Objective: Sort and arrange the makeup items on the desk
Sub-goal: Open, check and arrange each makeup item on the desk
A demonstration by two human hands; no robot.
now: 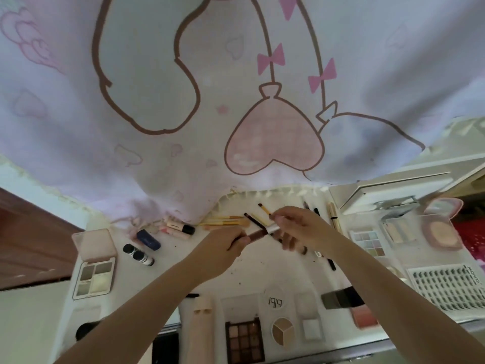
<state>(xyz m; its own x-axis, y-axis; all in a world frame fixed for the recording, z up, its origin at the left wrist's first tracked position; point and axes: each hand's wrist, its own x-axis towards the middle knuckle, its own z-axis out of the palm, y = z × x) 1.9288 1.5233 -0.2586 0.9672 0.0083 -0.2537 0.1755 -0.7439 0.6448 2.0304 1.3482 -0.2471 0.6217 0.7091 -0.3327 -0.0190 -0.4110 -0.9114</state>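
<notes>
Hanging over the far side of my desk (262, 269) is a big pale curtain (162, 106) printed with a brown outline and a pink heart balloon; its hem drapes onto the white top; at the right edge lies a lash card (446, 290) with rows of dark lashes, and beyond it a pastel palette (368, 243) and a round pink compact (442, 233), lid up; on the left sits a quad palette (94, 278) with its pink lid open, near two black-capped bottles (139, 254) and a navy tube (148, 240); along the near edge I see a brown palette (245, 338), a round contour pan (283, 331) and a dark block (341, 298) partly behind my right forearm; yellow brushes (225, 221) lie in a loose bunch by the hem; both my hands are raised above the middle of the desk; my left hand (223, 248) curls round the lower end of a lip gloss (258, 233), a reddish tube with a silver collar; my right hand (296, 229) pinches its upper end, where a dark wand (250, 219) sticks out toward the curtain; my right fingers seem to hold more slim items, too blurred to name.
</notes>
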